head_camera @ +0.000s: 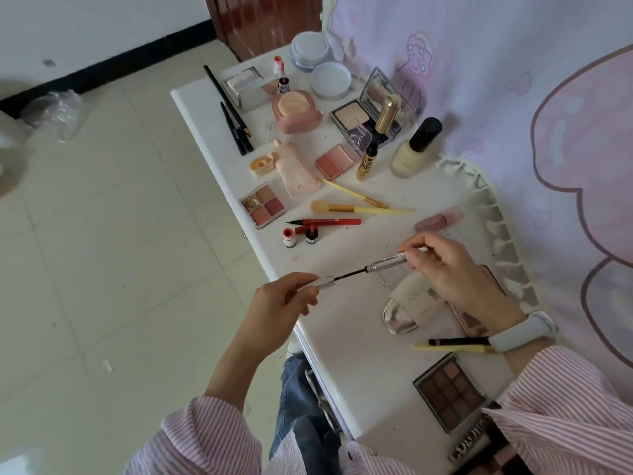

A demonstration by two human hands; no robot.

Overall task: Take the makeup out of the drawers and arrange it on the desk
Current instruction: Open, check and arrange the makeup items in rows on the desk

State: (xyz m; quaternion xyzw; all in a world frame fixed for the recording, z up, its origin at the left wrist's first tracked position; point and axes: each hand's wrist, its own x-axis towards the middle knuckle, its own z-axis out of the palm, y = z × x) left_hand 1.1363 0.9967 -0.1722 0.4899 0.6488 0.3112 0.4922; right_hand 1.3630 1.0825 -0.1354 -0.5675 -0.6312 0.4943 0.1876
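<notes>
— What do the hands hold?

— The left hand [277, 305] pinches a small clear mascara tube [323, 282]; the right hand [445, 265] pinches its silver-capped wand [383, 263], the brush tip at the tube's mouth.

— And containers?

— An open four-pan eyeshadow palette [263, 204], a brown nine-pan palette [448, 390], an open powder compact [352, 118].

— Surface?

— White desk [346, 323], beige tiled floor [102, 234], lilac cartoon curtain [513, 97].

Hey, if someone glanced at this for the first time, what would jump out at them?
Probably the two hands over the desk's near edge: the left hand pinches a small cap while the right hand holds the clear tube, a thin dark wand between them. Behind, makeup crowds the white desk, notably the foundation bottle.
</notes>
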